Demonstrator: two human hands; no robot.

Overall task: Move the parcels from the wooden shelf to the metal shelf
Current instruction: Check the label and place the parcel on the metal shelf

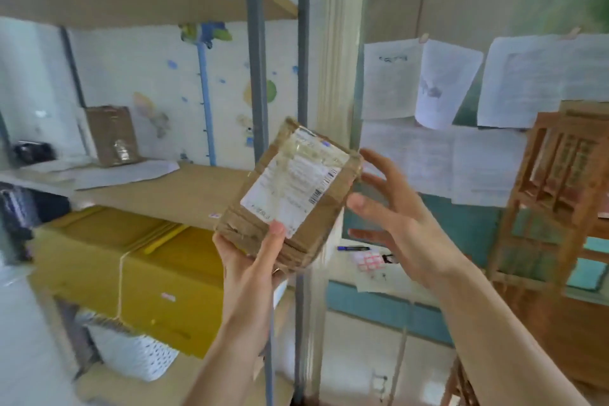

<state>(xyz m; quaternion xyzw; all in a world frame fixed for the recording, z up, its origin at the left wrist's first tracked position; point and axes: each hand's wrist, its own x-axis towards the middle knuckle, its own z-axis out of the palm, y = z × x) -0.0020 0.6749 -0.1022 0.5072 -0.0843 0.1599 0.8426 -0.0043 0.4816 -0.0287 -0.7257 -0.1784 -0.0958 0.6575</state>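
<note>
Now my left hand [250, 260] pinches the taped parcel [290, 191] before the metal shelf [253, 82].
My right hand [392, 217] is spread just beside it; its white label [290, 181] has a barcode, text too blurred to read.

Parcel [290, 193]: white shipping label [290, 181] with barcode along one edge; print blurred, unreadable. Sheets of paper [418, 82] pinned on wall: lines of text, too blurred to read. No brand, number or sign legible anywhere.
</note>
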